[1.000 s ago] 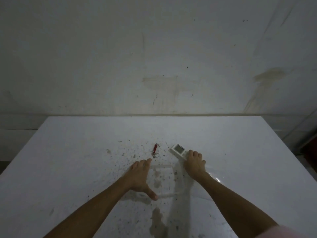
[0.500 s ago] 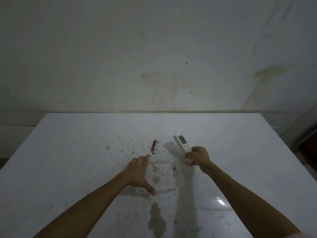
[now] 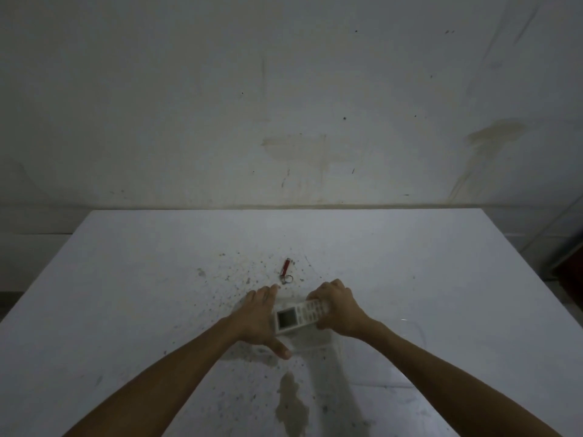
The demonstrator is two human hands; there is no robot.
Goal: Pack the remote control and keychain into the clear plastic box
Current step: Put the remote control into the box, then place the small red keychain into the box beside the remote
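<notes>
Change: remote [image 3: 301, 316] lifted off the table [image 3: 126, 279], now carried over the box [image 3: 318, 342].
Right hand [image 3: 337, 307]: closed around remote.
Left hand [image 3: 258, 320]: spread open, bracing box.
Keychain [image 3: 285, 271]: unpacked, just beyond.

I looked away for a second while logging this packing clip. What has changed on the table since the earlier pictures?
The right hand closed on the remote, lifted it from beside the keychain and carried it toward the person; it is now held over the clear box, screen end to the left. The left hand stayed flat against the box's left side. The keychain stayed on the table.
</notes>
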